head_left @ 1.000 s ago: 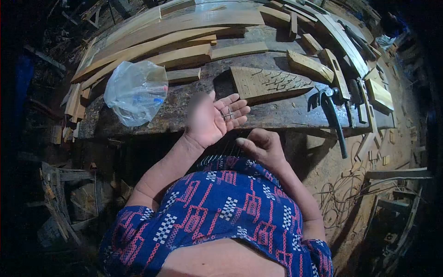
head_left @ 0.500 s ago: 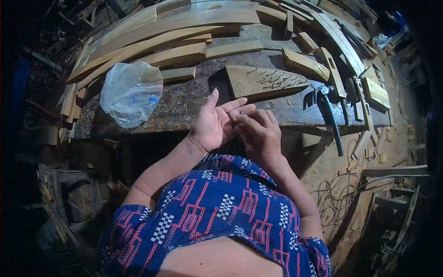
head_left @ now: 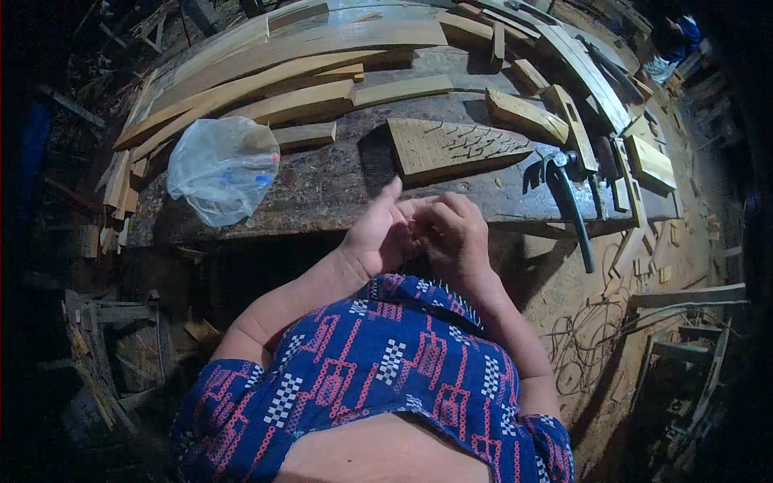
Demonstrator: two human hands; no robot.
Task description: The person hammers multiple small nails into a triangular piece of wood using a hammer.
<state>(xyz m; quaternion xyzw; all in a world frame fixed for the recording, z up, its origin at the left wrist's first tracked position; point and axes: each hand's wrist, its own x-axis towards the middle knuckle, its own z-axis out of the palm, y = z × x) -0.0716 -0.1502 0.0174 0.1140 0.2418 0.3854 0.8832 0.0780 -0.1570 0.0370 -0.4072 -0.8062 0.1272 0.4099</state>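
Palm up, my left hand (head_left: pixel 380 233) is cupped at the bench's front edge, its thumb raised and its fingers partly behind the other hand. Over that palm, my right hand (head_left: pixel 452 233) has its fingers curled and pressed together; whatever they pinch is too small and dark to name. Just beyond both hands lies a wooden block (head_left: pixel 427 154) with rows of nails standing in its right part. To the right, a hammer (head_left: pixel 570 205) rests with its head on the bench and its handle over the front edge.
A clear plastic bag (head_left: pixel 221 165) with blue and red items lies on the left of the workbench (head_left: pixel 322 181). Boards (head_left: pixel 306 40) and wood offcuts (head_left: pixel 527 115) line the back and right. Cables (head_left: pixel 576 346) lie on the floor. Another person (head_left: pixel 684 36) is at the far right.
My right hand's fingers have moved deeper over my left palm, and the left hand is turned more inward. The view has shifted slightly.
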